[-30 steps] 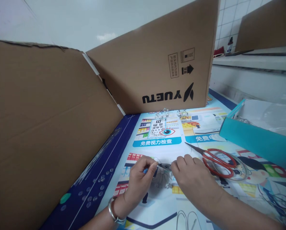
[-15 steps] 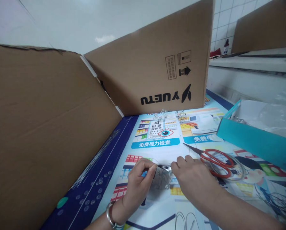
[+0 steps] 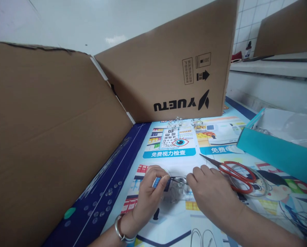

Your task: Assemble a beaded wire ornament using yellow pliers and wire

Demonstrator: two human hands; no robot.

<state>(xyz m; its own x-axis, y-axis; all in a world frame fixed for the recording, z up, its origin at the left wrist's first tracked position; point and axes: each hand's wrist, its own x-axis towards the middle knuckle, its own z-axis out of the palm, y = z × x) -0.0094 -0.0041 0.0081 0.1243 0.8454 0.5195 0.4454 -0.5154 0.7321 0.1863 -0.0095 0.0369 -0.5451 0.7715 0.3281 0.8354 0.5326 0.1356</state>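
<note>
The left hand (image 3: 149, 195) is closing firmly around the blue grip (image 3: 158, 182) of small pliers (image 3: 178, 179), with the steel nose pointing right and the long axis lying nearly level across the lower middle of the frame. The right hand (image 3: 211, 195) is curving half-closed just beside the nose, though whether it is gripping anything is hidden. A tangle of thin wire (image 3: 175, 195) is lying beneath, between both hands. Red-handled scissors (image 3: 237, 176) are resting on a printed paper mat (image 3: 194, 219) at right, near a teal box (image 3: 274, 151), while brown cardboard panels (image 3: 53, 137) are standing at left.
</note>
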